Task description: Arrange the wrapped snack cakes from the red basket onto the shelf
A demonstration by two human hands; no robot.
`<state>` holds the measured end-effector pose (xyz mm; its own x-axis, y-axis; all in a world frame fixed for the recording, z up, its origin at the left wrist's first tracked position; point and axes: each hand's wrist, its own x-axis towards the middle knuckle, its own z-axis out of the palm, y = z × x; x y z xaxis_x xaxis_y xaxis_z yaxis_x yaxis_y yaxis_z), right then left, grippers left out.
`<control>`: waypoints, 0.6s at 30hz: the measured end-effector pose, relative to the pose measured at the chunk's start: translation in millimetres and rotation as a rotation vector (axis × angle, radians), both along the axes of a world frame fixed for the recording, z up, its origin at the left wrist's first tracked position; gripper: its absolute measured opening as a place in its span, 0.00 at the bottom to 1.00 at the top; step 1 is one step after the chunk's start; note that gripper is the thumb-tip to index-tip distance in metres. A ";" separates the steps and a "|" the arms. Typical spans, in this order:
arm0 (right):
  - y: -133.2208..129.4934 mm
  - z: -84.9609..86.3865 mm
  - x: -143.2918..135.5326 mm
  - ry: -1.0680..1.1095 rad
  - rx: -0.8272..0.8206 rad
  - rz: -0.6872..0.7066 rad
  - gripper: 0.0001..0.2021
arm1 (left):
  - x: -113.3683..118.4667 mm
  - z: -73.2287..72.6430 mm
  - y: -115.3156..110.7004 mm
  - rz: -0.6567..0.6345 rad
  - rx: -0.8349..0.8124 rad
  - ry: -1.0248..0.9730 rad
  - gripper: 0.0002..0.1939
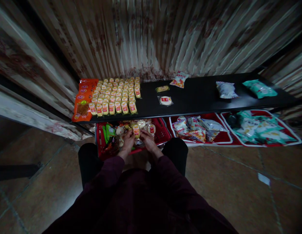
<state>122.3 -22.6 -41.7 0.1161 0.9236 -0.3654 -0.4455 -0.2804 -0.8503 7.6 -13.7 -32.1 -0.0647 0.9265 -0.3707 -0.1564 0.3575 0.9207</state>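
Note:
Over the left red basket (100,143), my left hand (128,141) and my right hand (148,141) are close together. Between their fingertips is a yellow wrapped snack (136,130) with a red and orange label, and both hands grip it by its sides. Other packets lie beneath and around my hands, among them a round white wrapped cake (151,129) and green packets (108,132). On the black shelf (148,107) above stand rows of similar yellow snacks (112,108), with orange packets (82,109) at their left.
Farther right on the shelf lie a flat yellow packet (162,88), a round cake (166,100), a red-white bag (179,79), a white bag (226,90) and a teal bag (259,88). Two more baskets (230,131) (298,139) hold bags below. Curtains hang behind.

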 end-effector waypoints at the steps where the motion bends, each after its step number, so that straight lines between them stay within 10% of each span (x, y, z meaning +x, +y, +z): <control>1: -0.2 1.8 1.0 -0.007 -0.002 -0.008 0.16 | 2.0 0.8 0.5 0.014 -0.001 0.018 0.16; 18: -3.1 24.5 11.7 -0.050 0.061 -0.111 0.21 | 19.7 27.3 3.5 -0.084 0.145 0.122 0.12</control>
